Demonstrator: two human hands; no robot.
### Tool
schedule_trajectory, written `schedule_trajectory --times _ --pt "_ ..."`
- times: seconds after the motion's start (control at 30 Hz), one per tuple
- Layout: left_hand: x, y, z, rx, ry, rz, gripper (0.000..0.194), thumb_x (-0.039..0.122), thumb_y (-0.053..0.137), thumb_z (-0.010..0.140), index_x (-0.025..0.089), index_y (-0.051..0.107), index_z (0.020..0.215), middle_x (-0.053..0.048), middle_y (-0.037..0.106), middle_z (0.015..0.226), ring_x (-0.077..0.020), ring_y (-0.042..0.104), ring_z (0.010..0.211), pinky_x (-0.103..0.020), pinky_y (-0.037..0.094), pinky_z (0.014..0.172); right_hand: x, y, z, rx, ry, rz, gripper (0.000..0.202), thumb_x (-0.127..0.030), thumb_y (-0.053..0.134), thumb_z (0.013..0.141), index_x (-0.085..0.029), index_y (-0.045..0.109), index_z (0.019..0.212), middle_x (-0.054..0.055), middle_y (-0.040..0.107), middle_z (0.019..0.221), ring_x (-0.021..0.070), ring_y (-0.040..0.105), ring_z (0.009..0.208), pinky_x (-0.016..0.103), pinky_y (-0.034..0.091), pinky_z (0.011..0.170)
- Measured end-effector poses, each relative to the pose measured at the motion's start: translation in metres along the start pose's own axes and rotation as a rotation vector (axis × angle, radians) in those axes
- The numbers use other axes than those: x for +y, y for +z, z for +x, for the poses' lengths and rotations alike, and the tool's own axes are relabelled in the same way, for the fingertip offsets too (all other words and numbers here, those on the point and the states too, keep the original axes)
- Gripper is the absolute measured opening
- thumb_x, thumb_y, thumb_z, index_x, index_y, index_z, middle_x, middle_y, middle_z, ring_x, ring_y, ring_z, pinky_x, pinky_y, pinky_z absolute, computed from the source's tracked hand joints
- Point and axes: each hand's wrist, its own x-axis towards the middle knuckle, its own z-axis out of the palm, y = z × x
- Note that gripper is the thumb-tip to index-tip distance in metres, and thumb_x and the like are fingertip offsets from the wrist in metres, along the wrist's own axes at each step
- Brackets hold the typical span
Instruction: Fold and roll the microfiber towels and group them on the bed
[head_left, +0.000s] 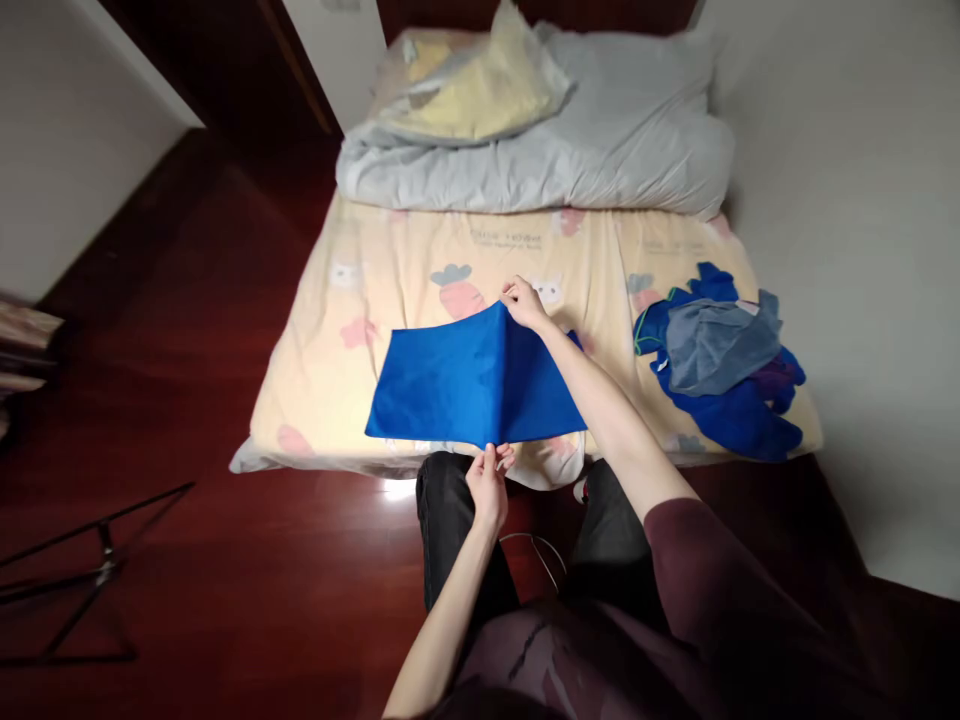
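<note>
while its middle is drawn up into a ridge, the blue cloth [435,380] lies across the front of the bed [289,400], its near edge close to the bed's front edge. the left hand [489,488] pinches that near edge at the ridge, just over the bed's front and above the legs [448,510]. the right hand [526,303] grips the far edge at the ridge's other end, and the right arm [611,405] hides some of the cloth's right part. leftward, a wide stretch of patterned sheet [405,245] reaches the bed's side; ahead, a broad band of it runs up to the quilt [637,130], which bears a yellow bundle [499,95]. rightward, a narrower strip parts the cloth from the clothes pile [720,345], near the bed's right edge. floor [247,580] spreads at left, with a black stand [105,572] well apart from the bed.
</note>
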Motion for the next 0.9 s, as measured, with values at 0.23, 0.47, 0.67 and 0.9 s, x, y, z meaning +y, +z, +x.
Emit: schedule_trajectory --times 0.23,0.47,0.67,0.9 --pt "0.146 0.016 0.01 -0.059 0.625 0.375 0.059 0.073 0.076 0.084 0.021 0.056 0.067 0.004 0.046 0.062 -0.0111 0.046 0.057 -0.024 0.039 0.055 -0.106 -0.102 -0.041 0.22 -0.089 0.441 0.03 -0.04 0.083 0.082 -0.024 0.058 0.088 -0.003 0.07 0.075 0.0153 0.065 0.076 0.027 0.053 0.077" --pt "0.294 0.088 0.008 -0.324 0.796 0.294 0.061 0.077 0.082 0.074 0.022 0.056 0.077 0.001 0.057 0.075 -0.0149 0.057 0.071 -0.027 0.051 0.067 -0.196 -0.204 -0.103 0.234 -0.177 0.637 0.06 -0.058 0.099 0.06 -0.024 0.063 0.093 -0.002 0.071 0.075 0.0151 0.067 0.073 0.028 0.056 0.07" --pt "0.347 0.134 -0.017 -0.443 0.881 0.327 0.045 0.054 0.093 0.07 0.022 0.07 0.092 -0.003 0.071 0.091 -0.0149 0.066 0.081 -0.027 0.055 0.074 -0.224 -0.256 -0.154 0.252 -0.213 0.663 0.061 -0.043 0.106 0.052 -0.023 0.066 0.093 0.0 0.075 0.084 0.017 0.071 0.081 0.029 0.059 0.073" --pt "0.363 0.165 -0.05 -0.49 0.91 0.347 0.038 0.047 0.093 0.076 0.02 0.074 0.094 -0.004 0.071 0.084 -0.0148 0.064 0.073 -0.028 0.053 0.069 -0.218 -0.277 -0.196 0.219 -0.145 0.756 0.06 -0.034 0.107 0.046 -0.02 0.072 0.093 0.001 0.076 0.085 0.0151 0.069 0.08 0.027 0.056 0.069"
